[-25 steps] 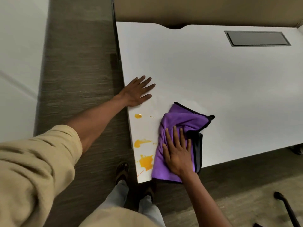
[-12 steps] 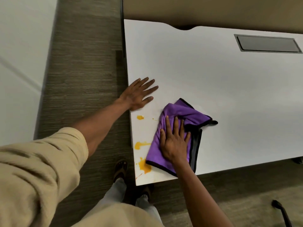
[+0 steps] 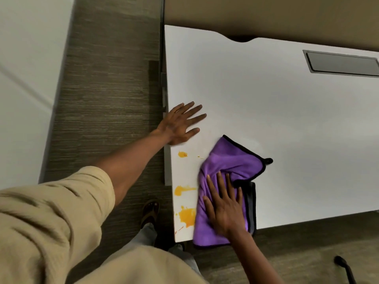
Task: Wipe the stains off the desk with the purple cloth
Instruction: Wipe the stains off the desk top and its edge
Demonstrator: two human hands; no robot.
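A purple cloth point(image 3: 229, 165) with black trim lies crumpled on the white desk point(image 3: 287, 119) near its front left corner. My right hand point(image 3: 223, 208) presses flat on the cloth, fingers spread, the cloth's lower end hanging past the desk's front edge. Three orange stains lie left of the cloth: a small one point(image 3: 182, 154), a streak point(image 3: 180, 190), and a larger splash point(image 3: 187, 216) partly touching the cloth's edge. My left hand point(image 3: 180, 124) rests flat on the desk by its left edge, fingers apart, holding nothing.
A grey cable hatch point(image 3: 342, 63) is set into the desk at the back right. A tan partition point(image 3: 266, 15) runs behind the desk. Dark carpet point(image 3: 106, 89) lies to the left, with my sandalled foot point(image 3: 150, 212) by the corner. A black chair leg point(image 3: 344, 267) shows at bottom right.
My right hand slid the cloth away from me along the desk and then back toward the front edge. The left hand stayed planted. The stains look the same.
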